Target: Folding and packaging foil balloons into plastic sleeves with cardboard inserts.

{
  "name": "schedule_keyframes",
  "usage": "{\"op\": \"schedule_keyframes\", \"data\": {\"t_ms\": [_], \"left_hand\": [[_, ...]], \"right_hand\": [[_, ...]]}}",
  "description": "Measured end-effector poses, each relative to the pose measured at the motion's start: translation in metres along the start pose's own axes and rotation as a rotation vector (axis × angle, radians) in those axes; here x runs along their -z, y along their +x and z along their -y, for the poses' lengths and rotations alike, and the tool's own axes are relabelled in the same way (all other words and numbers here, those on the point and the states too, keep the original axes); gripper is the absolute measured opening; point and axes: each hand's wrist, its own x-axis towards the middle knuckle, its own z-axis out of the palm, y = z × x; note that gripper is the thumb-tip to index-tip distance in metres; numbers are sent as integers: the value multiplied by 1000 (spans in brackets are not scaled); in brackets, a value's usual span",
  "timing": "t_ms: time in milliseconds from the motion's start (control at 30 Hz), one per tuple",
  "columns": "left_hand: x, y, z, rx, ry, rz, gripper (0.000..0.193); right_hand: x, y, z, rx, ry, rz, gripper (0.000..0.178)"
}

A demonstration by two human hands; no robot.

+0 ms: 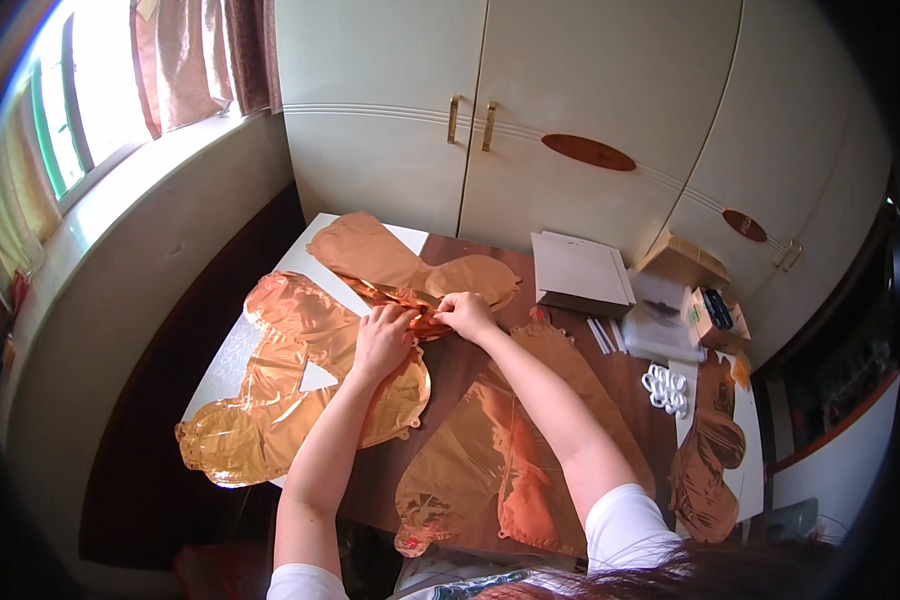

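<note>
My left hand [383, 340] has its fingers curled over a crumpled, shiny copper-coloured fold of a flat foil balloon [370, 252] near the table's middle. Close to its right, my right hand [467, 315] pinches the same gathered foil; the exact spot between its fingertips is hidden. Under and beside my left wrist lies another flat foil balloon [270, 365], gold-copper, with rounded lobes and a small triangular gap. A third one, a wide foil balloon [470, 430] with wrinkled panels, spreads beneath my right forearm toward the near edge.
At the back right stand a grey-white box [580, 270], an open cardboard box [685, 262] and a small carton [718, 320] holding dark items. White sticks [602, 336], coiled white cord [665, 390] and darker folded foil [708, 480] lie rightward. Cabinet doors [380, 160] rise behind the table.
</note>
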Motion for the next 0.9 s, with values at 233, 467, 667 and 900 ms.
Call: {"op": "schedule_keyframes", "data": {"t_ms": [233,467,667,900], "left_hand": [[6,5,-12,-74,20,-135,29],[-2,0,-1,-17,-51,167,34],[-1,-2,-5,113,127,324,52],[-4,-1,-2,106,125,350,57]], "right_hand": [[0,1,3,-77,58,28,23],[0,9,-6,28,127,-166,19],[27,32,29,295,-38,-413,17],[74,52,55,393,-356,-439,16]]}}
